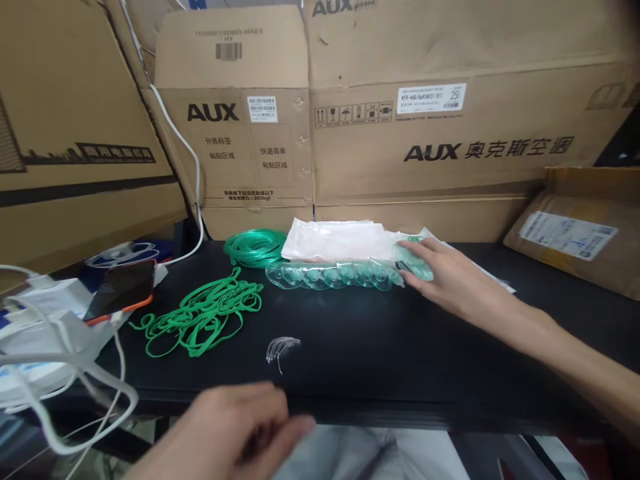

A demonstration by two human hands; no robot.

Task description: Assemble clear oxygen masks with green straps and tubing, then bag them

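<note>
The packets (335, 241) are white, the tubing (256, 256) (see-through) emerald, the cord (204, 307) bright green, the table (375, 360) black.

Single head-worn camera, set before and above the black bench (360, 360), facing forward and down across it at close range toward the cardboard boxes (360, 157) behind.

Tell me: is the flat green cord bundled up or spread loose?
Spread loose: the green cord lies in tangled, overlapping loops on the black table, unlike the round coil of green tubing behind it.
</note>
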